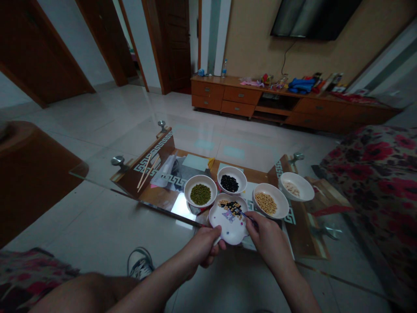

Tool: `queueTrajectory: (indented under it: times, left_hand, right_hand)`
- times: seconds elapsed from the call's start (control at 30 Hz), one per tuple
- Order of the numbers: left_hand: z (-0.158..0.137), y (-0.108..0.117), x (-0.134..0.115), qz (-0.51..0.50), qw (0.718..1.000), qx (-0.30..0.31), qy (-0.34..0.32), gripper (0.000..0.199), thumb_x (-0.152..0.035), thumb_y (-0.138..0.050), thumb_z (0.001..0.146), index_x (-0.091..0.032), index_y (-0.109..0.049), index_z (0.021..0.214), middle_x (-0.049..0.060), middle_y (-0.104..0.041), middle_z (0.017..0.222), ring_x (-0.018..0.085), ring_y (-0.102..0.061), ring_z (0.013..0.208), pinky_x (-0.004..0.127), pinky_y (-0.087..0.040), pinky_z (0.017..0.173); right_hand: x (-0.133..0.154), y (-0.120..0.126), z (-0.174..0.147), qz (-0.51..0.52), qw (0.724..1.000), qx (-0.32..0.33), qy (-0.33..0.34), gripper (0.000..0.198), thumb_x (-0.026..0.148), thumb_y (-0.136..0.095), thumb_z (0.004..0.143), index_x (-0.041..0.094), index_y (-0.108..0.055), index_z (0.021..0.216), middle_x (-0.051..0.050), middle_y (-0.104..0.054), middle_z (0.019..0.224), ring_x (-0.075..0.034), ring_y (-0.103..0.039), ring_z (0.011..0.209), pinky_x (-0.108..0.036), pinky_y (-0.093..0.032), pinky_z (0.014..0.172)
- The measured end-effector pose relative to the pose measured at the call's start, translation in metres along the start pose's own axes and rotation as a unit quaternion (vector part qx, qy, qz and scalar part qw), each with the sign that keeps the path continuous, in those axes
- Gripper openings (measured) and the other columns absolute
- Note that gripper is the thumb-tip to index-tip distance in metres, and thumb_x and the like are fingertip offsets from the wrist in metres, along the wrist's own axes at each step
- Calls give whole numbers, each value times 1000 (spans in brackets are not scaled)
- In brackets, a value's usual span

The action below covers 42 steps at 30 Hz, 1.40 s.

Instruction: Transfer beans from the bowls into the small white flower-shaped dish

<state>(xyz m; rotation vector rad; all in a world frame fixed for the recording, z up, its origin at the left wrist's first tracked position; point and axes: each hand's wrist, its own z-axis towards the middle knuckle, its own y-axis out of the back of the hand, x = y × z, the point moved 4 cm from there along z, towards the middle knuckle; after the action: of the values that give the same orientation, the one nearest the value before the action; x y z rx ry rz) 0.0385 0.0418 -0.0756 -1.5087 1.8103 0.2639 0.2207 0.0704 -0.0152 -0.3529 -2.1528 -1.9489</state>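
My left hand (pixel 206 244) grips the near-left rim of a white cartoon-printed plate (pixel 232 232), thumb on top. Black and yellow beans (pixel 235 205) lie mixed on the plate's far half. In my right hand (pixel 269 237) is a thin dark tool (pixel 246 214); its tip reaches among those beans, and its exact kind is too small to make out. Around the plate's far side stand a bowl of green beans (pixel 200 194), a bowl of black beans (pixel 230 183) and a bowl of yellow soybeans (pixel 266 204).
Farther right, a white bowl (pixel 302 187) holds some pale pieces. A pair of chopsticks (pixel 148 174) lies on the left of the glass table (pixel 107 174). Papers (pixel 166 171) show beneath the glass. A flowered sofa (pixel 378 174) is at right, a low cabinet (pixel 241 98) behind.
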Motion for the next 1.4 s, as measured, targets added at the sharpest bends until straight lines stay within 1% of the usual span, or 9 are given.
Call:
queueTrajectory:
  times: [0.13,0.3,0.5,0.63,0.87,1.07,1.27,1.4]
  left_hand:
    - [-1,-1,-2,-2,1000,4,-5,51,-69,-42,77,-19,-53,70,-11,-28,43,4,-16,30,21,-9,38]
    - [-2,-1,-1,0,1000,2,6,53,-71,-43,75,-19,-52,69,-11,-28,43,4,-16,30,20,-10,38]
    - [-3,-1,-1,-3,1000,8,-3,55,-73,-44,73,-19,-53,70,-11,-28,43,4,-16,30,20,-9,38]
    - [-3,-1,-2,-2,1000,2,4,56,-74,-44,72,-19,-53,69,-11,-28,43,3,-15,31,20,-8,39]
    - [-3,-2,0,10,1000,-2,4,58,-76,-43,71,-19,-53,70,-11,-29,44,4,-17,31,20,-11,40]
    - [-2,-2,-1,-3,1000,6,-3,56,-73,-43,74,-19,-52,70,-11,-27,43,3,-14,32,21,-9,40]
    - [-4,-2,-3,2,1000,2,-4,55,-72,-42,76,-18,-52,71,-11,-30,44,3,-17,31,21,-9,41]
    - [-5,-3,-3,6,1000,-2,6,56,-72,-41,76,-18,-52,70,-11,-30,44,3,-17,30,21,-9,41]
  right_hand:
    - [1,1,0,-2,1000,-2,1,30,30,-43,88,28,-66,108,-3,-73,93,-18,-68,84,-24,-45,67]
    - [2,2,-1,1,1000,-4,9,30,30,-43,88,26,-67,106,-4,-73,90,-18,-68,82,-24,-44,65]
    - [2,2,-1,15,1000,-8,15,31,30,-42,89,26,-66,107,-4,-73,91,-19,-68,84,-25,-45,69]
    - [1,3,-1,13,1000,-17,18,30,30,-43,88,26,-67,106,-4,-73,92,-18,-68,82,-25,-46,68]
    - [0,0,-1,11,1000,-7,9,31,32,-42,89,26,-67,107,-4,-73,92,-19,-68,83,-25,-44,66]
    - [-1,-3,0,14,1000,-16,11,31,31,-42,89,25,-66,108,-5,-73,92,-18,-68,84,-25,-45,68]
    - [-1,-4,1,11,1000,-11,8,33,32,-41,89,26,-66,110,-5,-73,96,-20,-68,86,-26,-46,69]
    - [0,-2,0,15,999,-23,16,32,32,-42,89,26,-67,108,-5,-73,94,-19,-68,85,-26,-46,69]
